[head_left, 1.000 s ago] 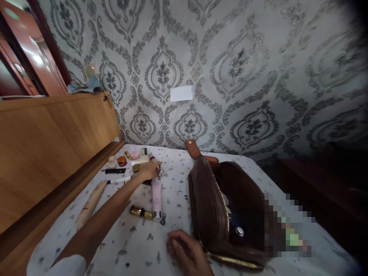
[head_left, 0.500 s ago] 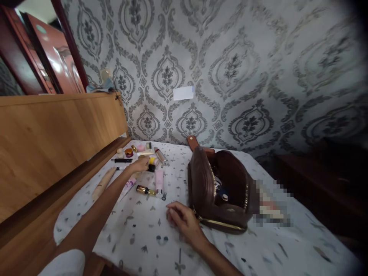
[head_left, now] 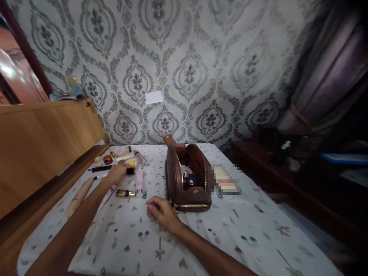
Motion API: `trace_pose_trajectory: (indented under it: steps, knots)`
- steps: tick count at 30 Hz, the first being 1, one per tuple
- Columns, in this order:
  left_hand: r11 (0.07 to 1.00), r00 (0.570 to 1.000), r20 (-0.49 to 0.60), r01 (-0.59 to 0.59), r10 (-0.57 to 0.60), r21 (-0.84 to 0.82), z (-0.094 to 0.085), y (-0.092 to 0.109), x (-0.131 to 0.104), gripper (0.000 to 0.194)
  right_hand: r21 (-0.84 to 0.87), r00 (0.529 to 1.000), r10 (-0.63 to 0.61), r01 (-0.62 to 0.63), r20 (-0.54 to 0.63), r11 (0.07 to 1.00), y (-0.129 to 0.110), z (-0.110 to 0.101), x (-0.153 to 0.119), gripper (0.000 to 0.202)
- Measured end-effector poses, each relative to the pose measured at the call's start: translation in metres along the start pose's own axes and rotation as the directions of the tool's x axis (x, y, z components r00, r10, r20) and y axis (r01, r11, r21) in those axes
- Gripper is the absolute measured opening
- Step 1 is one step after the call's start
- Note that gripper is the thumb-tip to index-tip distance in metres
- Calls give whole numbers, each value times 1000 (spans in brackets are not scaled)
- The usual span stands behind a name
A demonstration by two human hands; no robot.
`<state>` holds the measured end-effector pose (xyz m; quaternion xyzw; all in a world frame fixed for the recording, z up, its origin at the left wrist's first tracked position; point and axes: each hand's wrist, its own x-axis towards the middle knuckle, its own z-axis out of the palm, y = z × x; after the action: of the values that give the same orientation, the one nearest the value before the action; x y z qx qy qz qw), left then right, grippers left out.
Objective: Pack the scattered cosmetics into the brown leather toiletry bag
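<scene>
Left hand (head_left: 116, 174) reaches in, can't tell its grip, black item (head_left: 130, 171) at its three o'clock! Right hand (head_left: 162, 212) curls loosely, seemingly empty, brown bag (head_left: 174, 172) at one o'clock; any pickup likely needs a narrow pinch.

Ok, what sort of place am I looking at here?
Probably a bedroom or another room in a home: there's patterned wallpaper, what looks like a tied curtain, and a printed cloth under the brown bag.
</scene>
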<state>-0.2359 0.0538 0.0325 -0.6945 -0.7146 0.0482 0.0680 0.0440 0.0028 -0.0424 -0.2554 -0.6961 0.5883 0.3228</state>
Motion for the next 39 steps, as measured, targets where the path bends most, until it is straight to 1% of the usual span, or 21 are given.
trace_pose_trajectory:
  steps: [5, 8, 10, 12, 14, 16, 18, 20, 22, 23, 24, 26, 28, 30, 32, 33, 34, 36, 39]
  knots:
    - [1000, 1000, -18, -18, 19, 23, 7, 1, 3, 37, -9, 1000, 8, -8, -10, 1000, -1, 0, 0, 18]
    - [1000, 999, -42, -25, 25, 15, 3, 3, 1, 36, 3, 1000, 19, -19, -2, 1000, -1, 0, -1, 18]
    - [1000, 997, -73, -18, 18, -1, 0, 3, -3, 33, 14, 1000, 27, -27, 5, 1000, -1, 0, -1, 19]
    - [1000, 994, -110, 3, -6, -26, 1, 3, -10, 31, 11, 1000, 30, -30, 1, 999, -2, -1, -2, 20]
    - [992, 984, -167, 50, -68, -115, 6, 3, -18, 34, 1, 999, 33, -33, -2, 999, -3, -1, -2, 21]
    - [951, 960, -237, 71, -146, -302, 14, 4, -25, 38, -1, 999, 39, -39, -5, 999, -4, -1, -3, 22]
    - [858, 940, -287, 13, -186, -513, 19, 8, -32, 41, 16, 998, 58, -58, -7, 998, -4, 0, -3, 23]
    - [744, 935, -310, -82, -173, -663, 19, 17, -41, 42, 42, 997, 78, -77, -18, 996, -3, 0, -3, 25]
    - [632, 934, -312, -137, -174, -763, 12, 29, -49, 40, 66, 996, 86, -84, -27, 994, -2, 0, -3, 27]
    - [553, 938, -310, -178, -154, -814, 7, 36, -54, 38, 76, 996, 83, -81, -29, 994, -2, -1, -3, 28]
    - [466, 937, -305, -197, -168, -862, 2, 44, -58, 37, 86, 997, 79, -76, -26, 993, -1, -1, -4, 30]
    - [284, 951, -251, -195, -178, -939, -5, 60, -65, 38, 98, 998, 64, -61, -27, 993, -1, -3, -5, 36]
    - [119, 975, -165, -147, -151, -982, -7, 77, -69, 40, 105, 998, 44, -39, -48, 994, 0, -4, -6, 42]
    - [-47, 989, -96, -102, -112, -994, -5, 93, -70, 43, 128, 998, 30, -22, -64, 992, 1, -5, -6, 47]
    - [-202, 995, -71, -83, -65, -976, 1, 105, -69, 42, 182, 997, 25, -12, -72, 983, 2, -5, -5, 50]
    - [-266, 997, -69, -78, -42, -961, 4, 110, -68, 41, 215, 997, 26, -10, -73, 977, 2, -5, -4, 50]
    - [-316, 998, -63, -63, -12, -947, 7, 113, -68, 40, 242, 997, 28, -9, -76, 970, 2, -5, -3, 49]
    - [-360, 998, -52, -37, 33, -932, 11, 117, -69, 39, 264, 997, 34, -13, -76, 964, 1, -5, 0, 46]
    - [-349, 994, -83, -53, 72, -936, 13, 116, -72, 37, 221, 998, 43, -30, -52, 975, -4, -5, 3, 42]
